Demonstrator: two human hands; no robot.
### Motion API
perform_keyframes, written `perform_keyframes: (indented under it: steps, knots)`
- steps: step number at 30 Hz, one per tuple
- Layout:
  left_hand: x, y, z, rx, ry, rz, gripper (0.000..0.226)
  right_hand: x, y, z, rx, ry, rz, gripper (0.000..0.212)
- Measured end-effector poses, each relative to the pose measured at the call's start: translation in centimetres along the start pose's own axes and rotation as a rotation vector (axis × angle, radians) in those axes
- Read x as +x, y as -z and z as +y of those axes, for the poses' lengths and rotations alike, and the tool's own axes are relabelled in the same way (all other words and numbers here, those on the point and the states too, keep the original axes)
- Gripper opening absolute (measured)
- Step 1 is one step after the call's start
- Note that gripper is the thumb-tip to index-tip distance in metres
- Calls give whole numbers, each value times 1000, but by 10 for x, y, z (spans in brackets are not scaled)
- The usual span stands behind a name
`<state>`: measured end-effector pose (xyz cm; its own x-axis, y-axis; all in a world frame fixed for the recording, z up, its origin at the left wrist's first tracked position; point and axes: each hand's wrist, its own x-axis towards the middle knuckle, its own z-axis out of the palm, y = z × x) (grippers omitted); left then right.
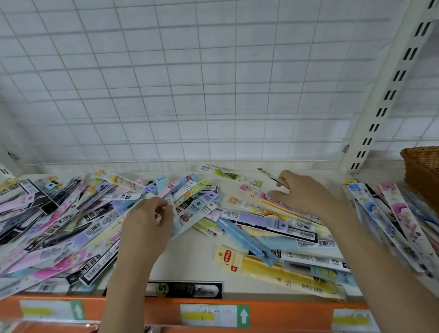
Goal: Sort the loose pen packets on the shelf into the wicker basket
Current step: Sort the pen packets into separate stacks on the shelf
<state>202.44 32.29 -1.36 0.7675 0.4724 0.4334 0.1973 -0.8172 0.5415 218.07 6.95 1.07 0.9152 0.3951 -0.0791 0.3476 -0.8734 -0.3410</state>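
Covering the shelf point(193, 273), pen packets point(65, 223) are heaped (mostly leftward); a blue one is pinched by the left hand point(145, 227), a dark one by the right hand point(302, 195). The wicker basket point(430, 179) is seen far right.

A: Where am I working?
B: A shop. I'm at a retail shelf point(192, 268) with an orange price rail point(283, 317) carrying price labels point(215, 316), a white wire-grid back panel point(184, 79), a slotted upright point(396, 83), and barcoded pen packets point(65, 223) piled loose.
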Motion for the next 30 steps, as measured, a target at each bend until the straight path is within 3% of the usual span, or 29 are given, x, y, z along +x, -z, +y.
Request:
perform_keyframes:
  steps: [3, 8, 19, 26, 30]
  knots:
    - [5, 10, -8, 68, 59, -10, 18, 2, -6, -7, -69, -48, -32, 45]
    - [8, 19, -23, 249, 212, -136, 28, 4, -10, -10, -98, -30, -68, 30]
    - [13, 4, -36, 339, 236, -74, 28, -2, -10, -3, -18, -4, 8, 32]
    - [18, 3, -29, 380, 232, -76, 27, -13, -6, -8, -24, 1, 57, 11]
    - [22, 10, -15, 346, 162, -10, 24, -14, -4, -12, -144, 47, 115, 24]
